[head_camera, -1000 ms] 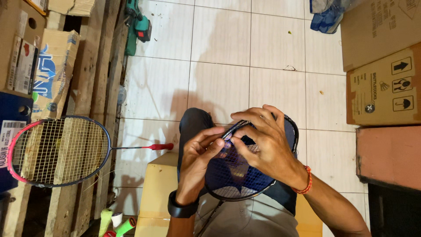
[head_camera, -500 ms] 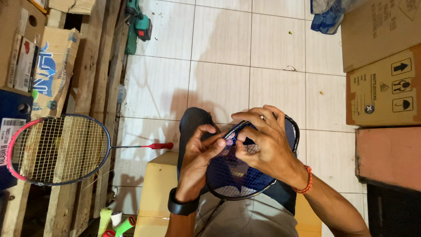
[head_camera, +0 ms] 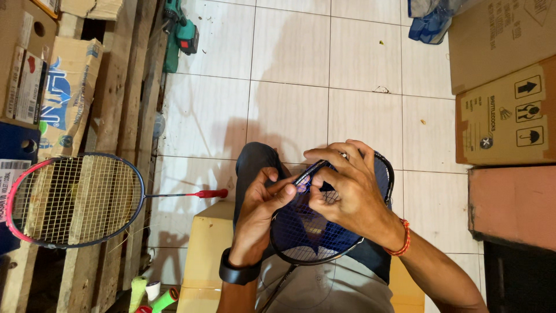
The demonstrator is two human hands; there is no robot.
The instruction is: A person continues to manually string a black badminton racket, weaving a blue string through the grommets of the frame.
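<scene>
**Two hands on a racket head, seen from above**

The dark racket (head_camera: 324, 232) rests across the person's lap, its oval head over the knee and its shaft running down toward the lower edge of the view. The left hand (head_camera: 260, 211) lies against the left rim of the frame, fingers curled and thumb pressed toward the upper strings; it is closed on the rim. A black watch (head_camera: 237, 272) circles that wrist. The right hand (head_camera: 347, 191) covers the upper part of the head, fingers bent and spread over the frame's top edge, fingertips pinching at a point near the strings beside the left thumb; what lies between the fingertips is too small to tell. A red bracelet (head_camera: 401, 240) sits on the right wrist.

The person sits on a yellowish box (head_camera: 202, 255) over a white tiled floor (head_camera: 289, 75). To the left, well apart from the hands, a second racket (head_camera: 72, 200) with a red-and-blue frame and a red grip lies on wooden pallets (head_camera: 124, 87). Cardboard cartons (head_camera: 504, 116) stand at the right edge. A green power tool (head_camera: 179, 35) lies at the top, and small rolls (head_camera: 153, 293) near the box's lower left corner.
</scene>
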